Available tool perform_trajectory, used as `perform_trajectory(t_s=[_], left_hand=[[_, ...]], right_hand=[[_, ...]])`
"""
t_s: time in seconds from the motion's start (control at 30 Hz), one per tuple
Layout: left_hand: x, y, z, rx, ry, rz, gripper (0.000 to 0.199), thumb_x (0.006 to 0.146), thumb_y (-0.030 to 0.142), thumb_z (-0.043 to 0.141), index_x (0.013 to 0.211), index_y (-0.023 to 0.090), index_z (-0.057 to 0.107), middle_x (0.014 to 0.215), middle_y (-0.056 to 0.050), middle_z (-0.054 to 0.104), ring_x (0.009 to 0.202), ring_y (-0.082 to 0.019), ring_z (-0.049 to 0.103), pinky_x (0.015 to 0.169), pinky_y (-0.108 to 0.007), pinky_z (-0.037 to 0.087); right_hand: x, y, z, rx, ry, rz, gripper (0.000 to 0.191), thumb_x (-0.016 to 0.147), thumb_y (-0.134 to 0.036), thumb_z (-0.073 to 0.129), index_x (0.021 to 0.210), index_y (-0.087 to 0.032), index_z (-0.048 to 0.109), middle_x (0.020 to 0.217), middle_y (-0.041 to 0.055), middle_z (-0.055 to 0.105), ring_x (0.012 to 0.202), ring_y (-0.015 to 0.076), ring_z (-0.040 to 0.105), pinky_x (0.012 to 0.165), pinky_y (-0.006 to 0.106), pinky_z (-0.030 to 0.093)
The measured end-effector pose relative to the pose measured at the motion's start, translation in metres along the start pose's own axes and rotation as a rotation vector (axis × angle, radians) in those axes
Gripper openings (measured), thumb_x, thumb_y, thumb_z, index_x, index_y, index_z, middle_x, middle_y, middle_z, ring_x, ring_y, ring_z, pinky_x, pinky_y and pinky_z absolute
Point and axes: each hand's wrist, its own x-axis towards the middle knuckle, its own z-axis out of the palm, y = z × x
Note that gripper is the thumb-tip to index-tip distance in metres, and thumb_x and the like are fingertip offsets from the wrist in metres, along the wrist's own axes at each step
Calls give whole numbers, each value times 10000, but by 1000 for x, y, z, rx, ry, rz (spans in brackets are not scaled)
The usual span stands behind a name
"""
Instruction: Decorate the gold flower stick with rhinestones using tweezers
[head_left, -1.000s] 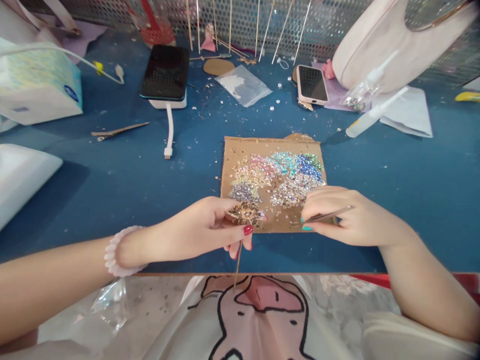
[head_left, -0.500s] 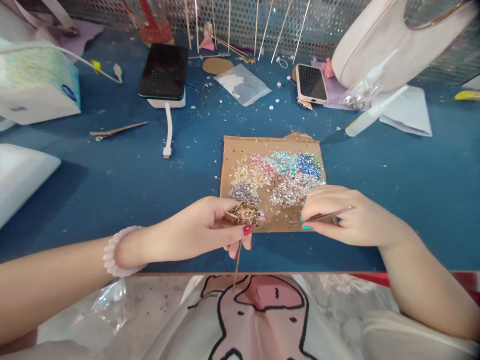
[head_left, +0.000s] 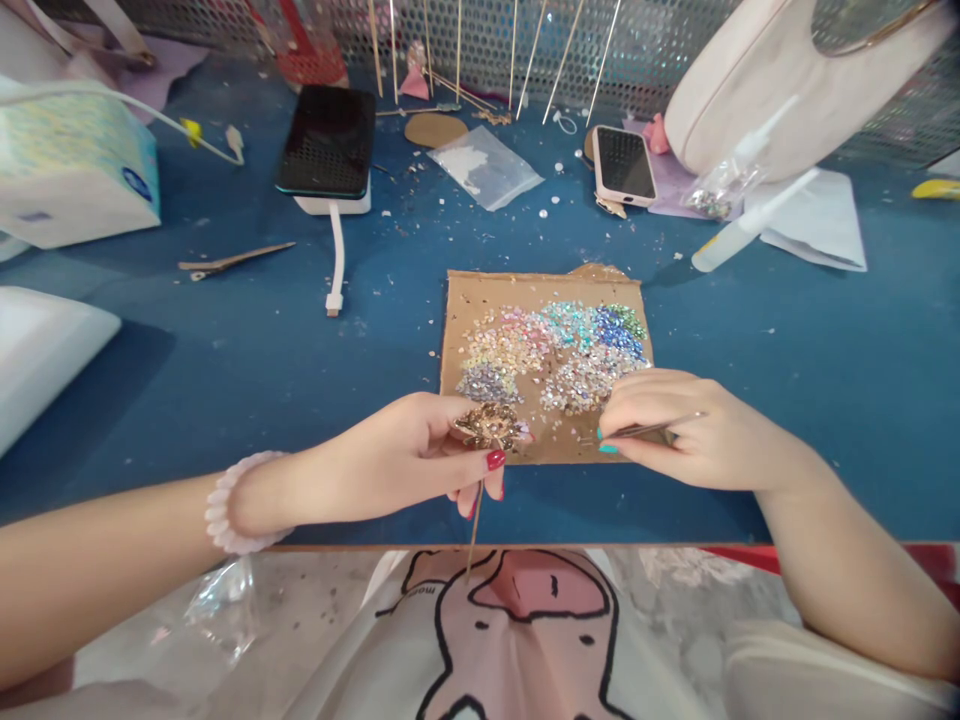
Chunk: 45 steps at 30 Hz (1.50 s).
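Observation:
My left hand [head_left: 420, 450] pinches an ornate gold-coloured hairpin [head_left: 491, 427] by its stem, just under the flower-like head. Its long thin stem slants down past the table's front edge. A pair of metal tweezers [head_left: 656, 428] is gripped in my right hand [head_left: 682, 430], tips pointing left, low over the cardboard. Beneath both hands lies a cardboard sheet [head_left: 540, 440] covered with rhinestones [head_left: 589, 378] sorted in patches of yellow, pink, turquoise, blue, green, grey and clear. Whatever may be at the tweezer tips is too small to make out.
Behind the cardboard are a small plastic bag [head_left: 486, 168], a black phone [head_left: 328, 142], a smaller phone [head_left: 623, 165] and a white pen-like tube [head_left: 750, 225]. A metal hair clip [head_left: 236, 260] lies left, near a tissue pack [head_left: 75, 165]. Several thin sticks lean on the mesh behind.
My right hand with the tweezers has shifted very slightly left and up. My left hand and the hairpin look still.

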Motion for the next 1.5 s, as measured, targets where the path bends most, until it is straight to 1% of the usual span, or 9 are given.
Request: perform_trajectory(t_s=[0.23, 0.43, 0.6, 0.73, 0.87, 1.1, 1.27, 1.37, 1.5], left_hand=[[1, 1, 0, -19, -1, -8, 161, 909, 232, 511, 803, 137, 587, 749, -3, 634, 586, -69, 582, 576, -170, 497], [0, 4, 2, -35, 19, -34, 158, 898, 242, 526, 793, 139, 585, 741, -2, 635, 577, -68, 573, 565, -169, 486], [0, 4, 3, -62, 43, -48, 119, 883, 217, 533, 804, 141, 580, 750, -2, 642, 574, -71, 575, 559, -177, 490], [0, 3, 2, -54, 19, -44, 146, 888, 225, 533, 781, 137, 582, 730, 1, 641, 553, -64, 574, 559, -169, 495], [0, 6, 2, -20, 28, -87, 190, 891, 189, 521, 719, 127, 574, 690, 10, 640, 482, -33, 526, 518, -140, 456], [-1, 11, 4, -17, 34, -117, 188, 893, 181, 527, 721, 130, 583, 663, 24, 631, 413, -14, 438, 430, -120, 374], [-1, 9, 4, 55, -18, -174, 263, 896, 285, 537, 674, 147, 564, 599, 29, 609, 371, -15, 419, 389, -113, 318], [-1, 9, 4, 114, -35, -214, 289, 886, 326, 538, 657, 154, 574, 513, 40, 553, 361, -29, 429, 390, -113, 327], [0, 9, 5, 186, -36, -254, 312, 870, 337, 529, 624, 154, 586, 422, 55, 456, 359, -43, 426, 381, -107, 320]], right_hand=[[0, 0, 2, 3, 4, 9, 70, 891, -190, 537, 868, -208, 601, 772, 19, 642, 715, 128, 577, 689, 278, 447], [0, 1, 2, -5, 6, -19, 80, 893, -176, 535, 869, -206, 604, 773, 17, 639, 721, 130, 581, 702, 280, 446], [-1, 1, 2, -20, -10, -23, 93, 907, -188, 521, 880, -212, 607, 785, 19, 639, 730, 135, 579, 704, 287, 450], [-2, 2, 2, -19, -29, -25, 105, 920, -198, 509, 894, -211, 610, 786, 27, 639, 741, 145, 583, 707, 297, 454], [-2, 2, 2, 5, -26, -29, 103, 921, -204, 514, 912, -208, 617, 796, 29, 640, 758, 148, 589, 710, 300, 458], [-2, 2, 6, 92, 33, -67, 75, 886, -156, 578, 929, -209, 608, 798, 21, 622, 758, 136, 576, 704, 288, 457], [3, -7, 9, 218, 124, -109, 99, 860, -122, 606, 917, -202, 622, 790, 24, 641, 754, 131, 596, 714, 287, 482], [7, -17, 14, 301, 195, -142, 87, 874, -131, 588, 918, -197, 624, 780, 25, 650, 729, 118, 597, 710, 284, 497], [12, -28, 21, 308, 266, -217, 66, 865, -93, 585, 907, -131, 618, 753, 42, 647, 723, 110, 587, 689, 277, 504]])
